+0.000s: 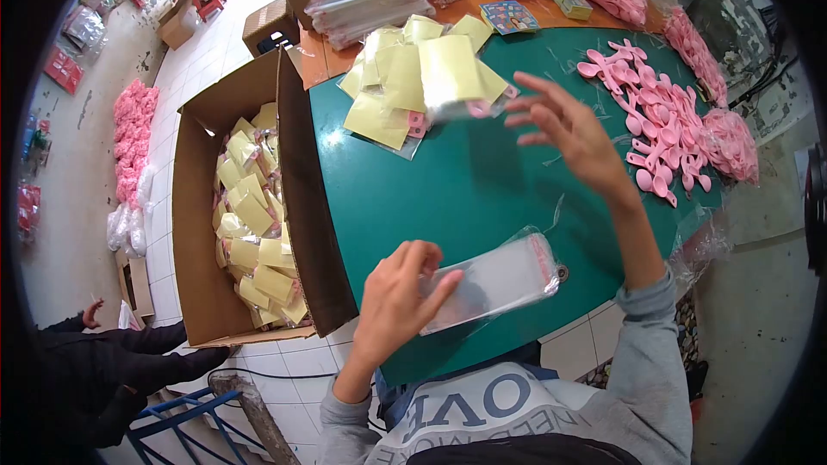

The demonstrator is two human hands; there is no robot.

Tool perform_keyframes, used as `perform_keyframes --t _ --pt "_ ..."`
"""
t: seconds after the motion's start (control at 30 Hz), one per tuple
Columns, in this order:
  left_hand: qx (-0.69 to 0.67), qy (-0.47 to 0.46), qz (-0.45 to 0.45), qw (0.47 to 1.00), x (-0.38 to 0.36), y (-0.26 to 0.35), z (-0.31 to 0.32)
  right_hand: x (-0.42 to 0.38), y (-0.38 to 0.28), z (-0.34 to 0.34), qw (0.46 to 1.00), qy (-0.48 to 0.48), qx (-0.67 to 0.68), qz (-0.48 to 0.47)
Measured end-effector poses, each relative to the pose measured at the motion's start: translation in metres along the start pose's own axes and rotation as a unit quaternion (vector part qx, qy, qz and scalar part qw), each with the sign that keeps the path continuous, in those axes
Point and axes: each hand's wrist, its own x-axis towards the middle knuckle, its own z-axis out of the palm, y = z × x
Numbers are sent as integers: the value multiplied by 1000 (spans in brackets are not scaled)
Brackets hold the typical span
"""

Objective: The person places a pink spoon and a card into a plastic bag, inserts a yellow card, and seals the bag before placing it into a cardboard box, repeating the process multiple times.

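Nearby, clear bag [495, 280] under left hand [398, 300], right hand [575, 135] well apart.

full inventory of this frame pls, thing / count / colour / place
clear plastic bag: one, transparent with a pink edge, near table edge, under left hand
yellow packets: a pile, count unclear, yellow, far left of the table
pink spoons: many, pink, right side of the table
table: one, green top
cardboard box: one, brown, open, on the floor left of the table, filled with yellow packets
stack of clear bags: one stack, transparent, in a box beyond the table
colourful card: one, far table edge
pink heap: one, on the floor at left
another person's sleeve: dark, bottom left
left hand: pinching the clear plastic bag
right hand: open, raised above the table, holding nothing
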Motion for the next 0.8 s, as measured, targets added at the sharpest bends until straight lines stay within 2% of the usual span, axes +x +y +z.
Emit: perform_keyframes --t 0.03,0.07,0.1,0.13,0.2,0.3,0.4,0.53,0.63,0.67,0.73,0.77,0.8 --pt "36 -13 37 999 3 2 2 16 9 -16 986 23 -165 -18" --pt "72 -26 76 994 6 2 3 33 22 -38 944 47 -325 -36" --pt "107 -39 113 987 9 3 4 54 47 -72 892 70 -435 -102" --pt "101 -80 97 987 12 4 8 72 74 -109 824 90 -535 -164" --pt "78 -100 103 987 21 6 20 97 108 -167 781 138 -581 -181" --pt "67 -106 146 981 27 4 43 94 128 -208 788 92 -600 -99" --pt "45 -94 178 979 30 -2 54 91 134 -227 753 45 -652 -75" --pt "-97 -119 96 983 37 -9 42 69 105 -198 724 75 -677 -107" --pt "-163 -104 46 980 38 -13 39 64 97 -190 769 124 -592 -205" --pt "-170 -100 17 980 38 -12 37 60 90 -178 816 174 -506 -219" --pt "-182 -96 3 979 38 -11 32 43 64 -153 944 157 -270 -107" --pt "-188 -93 -4 978 38 -11 30 31 47 -137 978 143 -143 -47" --pt "-167 -95 -1 981 38 -12 29 15 31 -116 982 104 -156 13"
